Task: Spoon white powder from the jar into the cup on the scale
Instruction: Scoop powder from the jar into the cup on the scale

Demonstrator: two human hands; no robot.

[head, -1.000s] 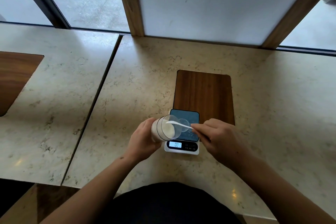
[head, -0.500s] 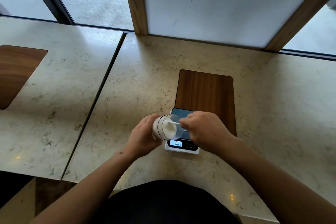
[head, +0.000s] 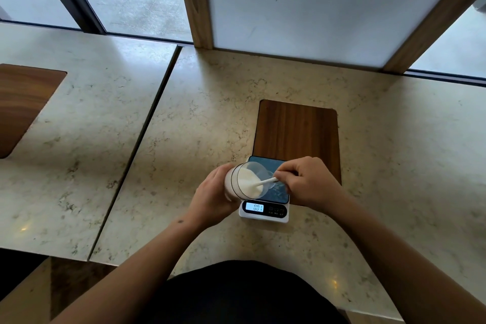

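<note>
My left hand (head: pixel 213 192) grips a clear jar (head: pixel 243 179) of white powder, tilted on its side with the mouth facing right over the scale (head: pixel 264 208). My right hand (head: pixel 307 181) pinches a white spoon (head: pixel 265 182) whose bowl is inside the jar mouth, in the powder. The scale has a blue top and a lit display reading 001. A small clear cup (head: pixel 274 184) stands on the scale, mostly hidden behind the jar rim and my right fingers.
The scale rests on a marble counter (head: pixel 200 126), partly on a dark wooden inset (head: pixel 297 129). A seam (head: pixel 147 126) splits the counter from a second slab at the left with another wooden inset (head: pixel 21 102). Windows and wooden posts stand behind.
My right hand has drawn back to the right and pushed the spoon's bowl deeper into the jar's powder. The jar stays tilted in my left hand.
</note>
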